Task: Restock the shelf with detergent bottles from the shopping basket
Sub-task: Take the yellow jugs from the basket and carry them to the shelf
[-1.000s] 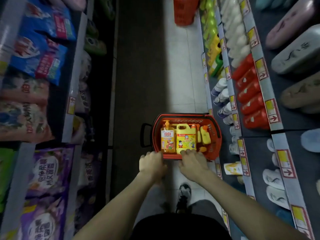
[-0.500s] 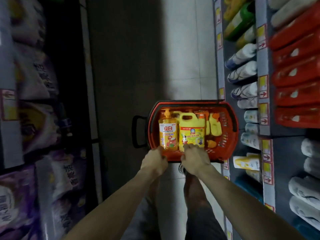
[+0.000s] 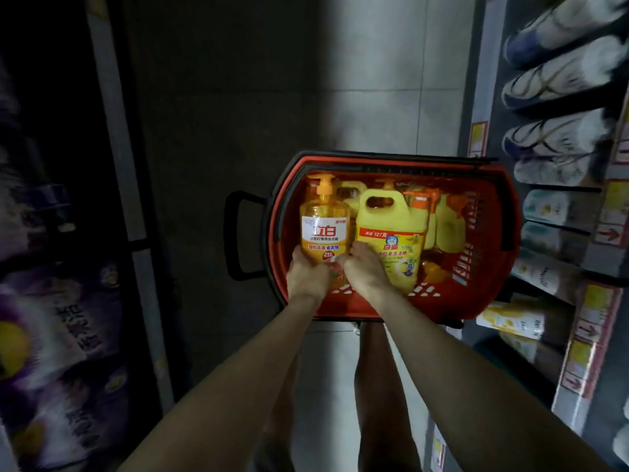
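Fingers of my left hand [image 3: 308,275] are curling round the lower left side of the orange pump bottle [image 3: 323,226], gripping it near its base. My right hand [image 3: 366,274] is lying just beside it, knuckles up and fingers bent. It is pressing against the bottle's lower right side and covering the lower left corner of the yellow jug [image 3: 391,229]. Its fingertips are hiding under the hand, so I cannot tell which of the two it is holding, if either.

The pump bottle is sitting at the left end of the red basket [image 3: 483,301], label facing me and pump head pointing toward the far rim. The jug is sitting close beside it on the right. Past the jug, smaller yellow bottles [image 3: 449,226] with orange caps are crowding the middle of the basket.

The basket is sitting in the aisle with its black handle [image 3: 235,233] sticking out on the left, and the tiled floor [image 3: 374,97] is showing beyond it. The shelf [image 3: 575,362] is running along my right, just beside the basket, and white and yellow bottles [image 3: 541,274] are lying on it in rows. Purple bags [image 3: 51,335] are filling the dim racks on my left.
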